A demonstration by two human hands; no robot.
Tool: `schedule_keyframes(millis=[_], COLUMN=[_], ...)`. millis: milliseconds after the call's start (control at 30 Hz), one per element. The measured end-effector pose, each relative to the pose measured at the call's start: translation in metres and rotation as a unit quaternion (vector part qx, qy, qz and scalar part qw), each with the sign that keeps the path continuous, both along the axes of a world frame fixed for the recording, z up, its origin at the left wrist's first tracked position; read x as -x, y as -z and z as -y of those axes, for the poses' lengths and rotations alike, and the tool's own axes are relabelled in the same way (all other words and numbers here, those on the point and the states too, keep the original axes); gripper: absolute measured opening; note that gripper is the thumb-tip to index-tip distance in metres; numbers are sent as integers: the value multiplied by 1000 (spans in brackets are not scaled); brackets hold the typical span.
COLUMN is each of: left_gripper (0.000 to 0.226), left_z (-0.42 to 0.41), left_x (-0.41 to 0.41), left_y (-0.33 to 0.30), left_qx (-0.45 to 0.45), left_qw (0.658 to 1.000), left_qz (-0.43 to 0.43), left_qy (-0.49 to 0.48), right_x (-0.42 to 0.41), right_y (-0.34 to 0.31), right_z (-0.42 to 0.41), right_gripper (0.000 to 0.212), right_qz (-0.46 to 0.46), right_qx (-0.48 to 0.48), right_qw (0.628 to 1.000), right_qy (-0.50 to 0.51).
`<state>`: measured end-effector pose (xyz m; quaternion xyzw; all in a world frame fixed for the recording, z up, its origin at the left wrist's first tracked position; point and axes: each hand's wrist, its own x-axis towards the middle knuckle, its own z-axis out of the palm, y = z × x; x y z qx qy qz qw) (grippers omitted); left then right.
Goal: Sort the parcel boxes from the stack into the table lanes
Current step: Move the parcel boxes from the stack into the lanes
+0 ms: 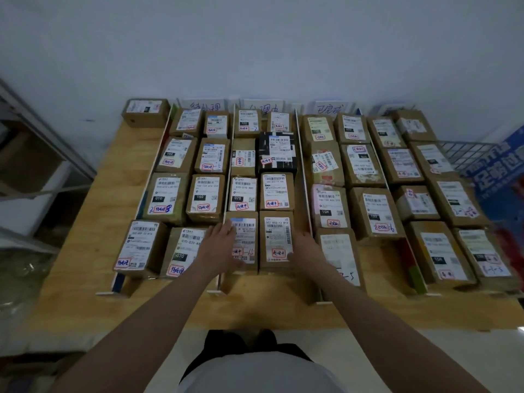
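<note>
My left hand (224, 245) lay flat, fingers straight, on the left side of a brown cardboard parcel box with white label (243, 241); my right hand (304, 246) pressed flat, gripping nothing, against the right side of its neighbouring brown cardboard box with white label (277, 240). The two boxes sat side by side between my hands, long axes pointing away from me, at the near end of the second lane on the pale wooden table (90, 228). Counted: four lanes, two columns each, white divider strips (303, 177) between. No stack in view.

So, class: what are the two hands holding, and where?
The left hand and right hand press the outer sides of two front parcel boxes; nothing lifted.
</note>
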<state>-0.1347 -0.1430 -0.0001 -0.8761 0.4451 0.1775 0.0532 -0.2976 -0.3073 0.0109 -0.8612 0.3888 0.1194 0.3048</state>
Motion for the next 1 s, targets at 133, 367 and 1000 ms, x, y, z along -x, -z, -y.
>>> schedule_keyframes(millis=[133,367,1000], left_gripper=[92,73,61], left_z=[3,-58,-211], left_x=[-28,-98,-262], left_y=[-35,-110,-123], left_qx=[38,88,123], left_qw=[998,982,969], left_qz=[18,111,140], left_qy=[-36,-128,-163], right_x=[-22,-89,-275], right_y=[-28,-85,-101], right_z=[23,21,-151], right_gripper=[33,48,40], right_qz=[27,76,103], right_qx=[57,108,186], right_qw=[998,985,971], right_qy=[-23,-113,-110])
